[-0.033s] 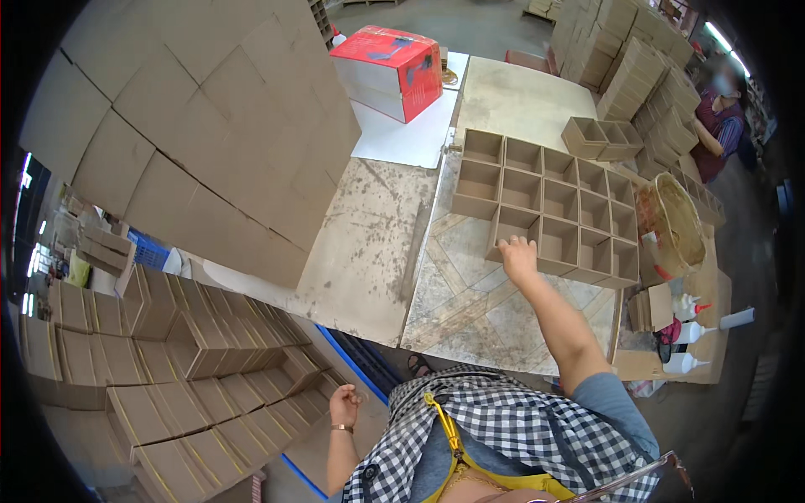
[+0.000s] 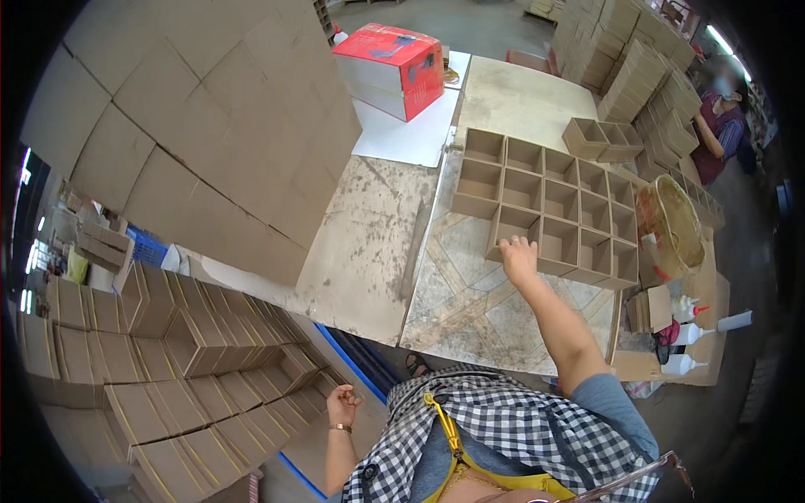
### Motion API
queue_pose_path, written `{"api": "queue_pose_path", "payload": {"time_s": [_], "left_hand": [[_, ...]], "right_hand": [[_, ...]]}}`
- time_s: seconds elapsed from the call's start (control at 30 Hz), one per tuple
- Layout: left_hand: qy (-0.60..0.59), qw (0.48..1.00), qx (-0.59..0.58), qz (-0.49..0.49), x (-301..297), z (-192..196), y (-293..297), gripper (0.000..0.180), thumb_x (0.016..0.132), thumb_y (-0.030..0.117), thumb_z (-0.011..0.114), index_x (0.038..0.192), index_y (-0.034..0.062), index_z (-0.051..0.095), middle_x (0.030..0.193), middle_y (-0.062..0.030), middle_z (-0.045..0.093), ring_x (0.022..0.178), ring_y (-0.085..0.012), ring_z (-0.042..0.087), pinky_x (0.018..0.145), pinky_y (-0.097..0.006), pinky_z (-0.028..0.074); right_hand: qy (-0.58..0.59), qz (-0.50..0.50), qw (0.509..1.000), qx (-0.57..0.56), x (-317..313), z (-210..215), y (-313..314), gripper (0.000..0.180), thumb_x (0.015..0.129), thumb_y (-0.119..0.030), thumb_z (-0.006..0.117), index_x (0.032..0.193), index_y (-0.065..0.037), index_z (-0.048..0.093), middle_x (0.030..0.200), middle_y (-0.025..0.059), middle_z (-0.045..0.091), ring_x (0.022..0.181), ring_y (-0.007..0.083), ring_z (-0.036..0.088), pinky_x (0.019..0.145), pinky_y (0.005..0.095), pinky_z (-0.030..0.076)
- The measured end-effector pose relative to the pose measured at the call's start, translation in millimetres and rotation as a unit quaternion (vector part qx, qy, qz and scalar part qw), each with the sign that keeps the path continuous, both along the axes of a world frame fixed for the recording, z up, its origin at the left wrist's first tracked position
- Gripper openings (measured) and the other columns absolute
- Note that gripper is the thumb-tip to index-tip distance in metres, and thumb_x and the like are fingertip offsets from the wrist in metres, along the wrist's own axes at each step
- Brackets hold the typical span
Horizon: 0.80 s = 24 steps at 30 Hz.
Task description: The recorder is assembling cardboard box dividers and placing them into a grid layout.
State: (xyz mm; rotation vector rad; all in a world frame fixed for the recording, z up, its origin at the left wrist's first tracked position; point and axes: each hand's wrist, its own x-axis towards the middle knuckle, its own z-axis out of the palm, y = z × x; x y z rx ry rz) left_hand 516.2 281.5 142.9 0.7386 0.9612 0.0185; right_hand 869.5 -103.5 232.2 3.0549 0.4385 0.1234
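Note:
My right hand (image 2: pixel 520 258) reaches forward over the work table. Its fingers are hooked over the near wall of an open brown cardboard box (image 2: pixel 513 225), at the front left corner of a block of similar boxes. These boxes (image 2: pixel 560 201) stand side by side in rows, open side up, and their compartments look bare inside. Down by my left side hangs my left hand (image 2: pixel 342 406), its fingers loosely curled and slightly apart with nothing seen in them. It is nearest to the stacked brown boxes (image 2: pixel 243 394) at the lower left.
A tall wall of cardboard (image 2: pixel 226 126) rises at left. A red and white carton (image 2: pixel 390 75) stands on the table's far part. At right are a glue-stained tub (image 2: pixel 671 226), white squeeze bottles (image 2: pixel 683 363) and a small divided box (image 2: pixel 602 138). A person (image 2: pixel 717 126) stands beyond.

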Motion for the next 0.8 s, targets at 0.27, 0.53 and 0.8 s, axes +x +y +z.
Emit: {"api": "queue_pose_path", "payload": {"time_s": [0.27,0.53,0.8], "left_hand": [[0.208,0.804,0.541,-0.130,-31.9,-26.0,23.6,0.026,0.078,0.018,0.054,0.099,0.0035,0.057,0.090,-0.0215,0.061,0.083,-0.0324,0.060,0.073,-0.041,0.045],[0.393,0.689,0.565,-0.226,17.5,-1.6,77.2,0.070,0.078,0.020,0.063,0.133,0.0009,0.025,0.108,-0.0245,0.054,0.094,-0.0395,0.056,0.079,-0.045,0.046],[0.392,0.590,0.644,-0.289,8.1,-25.6,100.7,0.025,0.084,0.030,0.056,0.089,0.0056,0.054,0.068,-0.0173,0.062,0.065,-0.0348,0.062,0.058,-0.044,0.049]], "right_hand": [[-0.132,0.067,0.973,0.177,-27.2,3.5,0.8,0.049,0.070,-0.006,0.065,0.116,-0.005,0.049,0.114,0.0185,0.051,0.109,0.0357,0.046,0.093,0.0444,0.035],[0.181,0.266,0.911,0.259,-151.8,-10.8,54.2,0.030,0.073,-0.001,0.057,0.103,-0.003,0.055,0.101,0.0187,0.055,0.094,0.0378,0.051,0.081,0.0428,0.041],[0.270,0.254,0.881,0.295,-147.6,-12.2,77.5,0.010,0.075,-0.001,0.056,0.084,-0.002,0.059,0.079,0.0162,0.058,0.073,0.0355,0.054,0.065,0.0411,0.043]]}}
